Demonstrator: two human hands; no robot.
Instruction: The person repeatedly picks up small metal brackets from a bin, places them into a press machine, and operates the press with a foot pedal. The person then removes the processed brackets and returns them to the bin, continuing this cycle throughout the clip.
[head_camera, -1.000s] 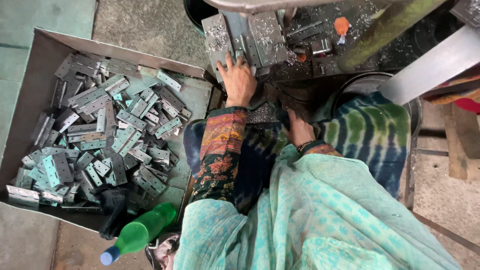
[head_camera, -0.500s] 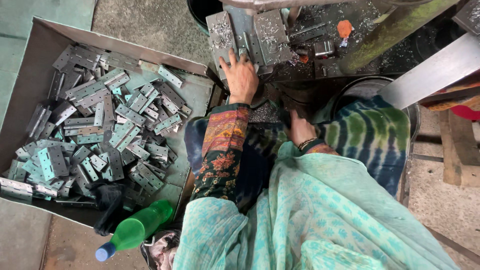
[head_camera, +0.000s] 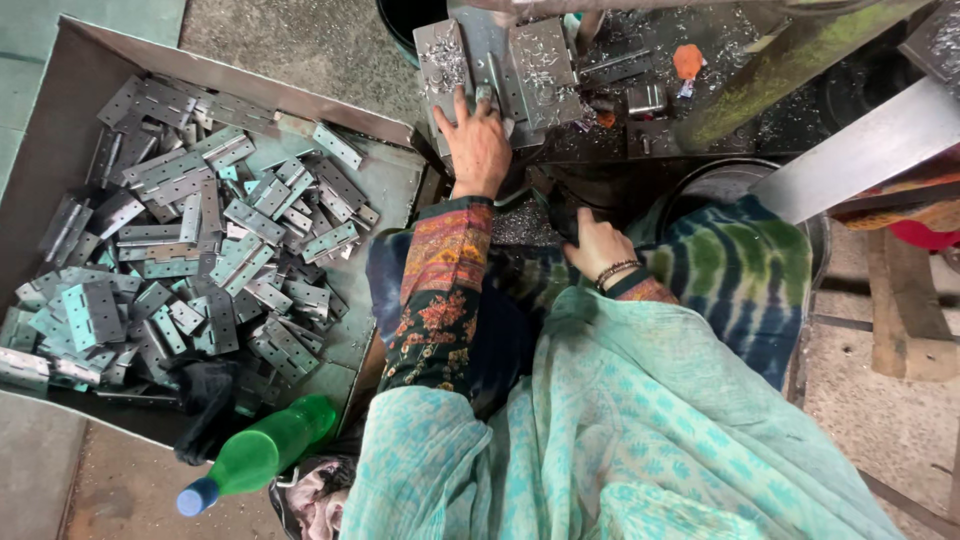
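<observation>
My left hand (head_camera: 478, 140) reaches forward onto the machine bed (head_camera: 640, 140) and lies with its fingers spread over a grey metal hinge plate (head_camera: 445, 60), pressing it down. More plates (head_camera: 540, 55) lie beside it among metal shavings. My right hand (head_camera: 597, 243), with a beaded bracelet at the wrist, rests low in my lap by the dark edge under the machine. Its fingers are curled, and what they hold is hidden.
A large flat metal tray (head_camera: 60, 60) at left holds a heap of several grey hinge plates (head_camera: 200, 250). A green plastic bottle with a blue cap (head_camera: 255, 455) lies at its near corner. A dark bucket (head_camera: 410, 15) stands behind the machine. Wooden pieces (head_camera: 905, 310) lie at right.
My left hand stays on the plate on the machine bed. My right hand has barely shifted in my lap. The view has moved slightly.
</observation>
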